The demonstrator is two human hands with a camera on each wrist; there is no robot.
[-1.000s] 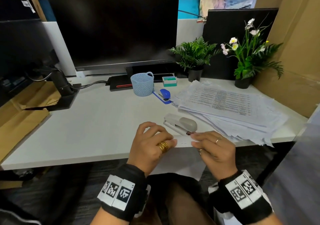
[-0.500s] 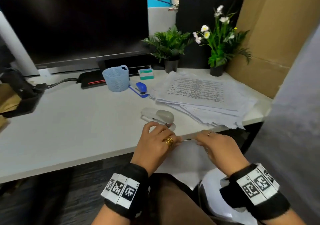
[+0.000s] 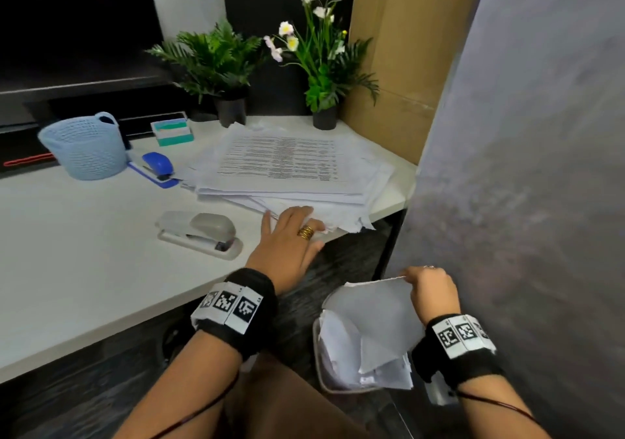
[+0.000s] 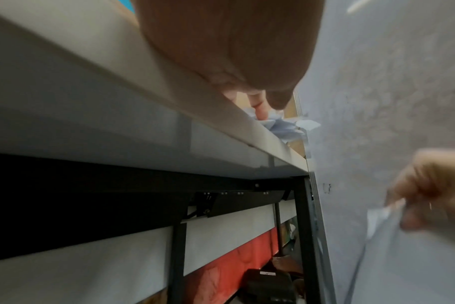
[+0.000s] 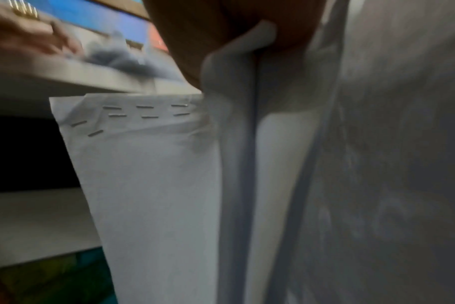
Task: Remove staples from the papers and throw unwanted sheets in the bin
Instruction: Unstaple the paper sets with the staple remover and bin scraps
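Hands: right hand (image 3: 431, 291) now off table (image 3: 84, 235), pinching stapled sheet (image 3: 372, 316) over bin (image 3: 319, 376); left hand (image 3: 291, 239) flat-fingered on paper stack (image 3: 287, 174). Discard imminent; next set queued.

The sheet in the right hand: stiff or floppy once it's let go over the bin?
Probably floppy: the sheet sags and folds below the right hand. Likely light, since a pinch at its top edge carries it. The staples may stiffen that edge slightly. It should drop into the bin.
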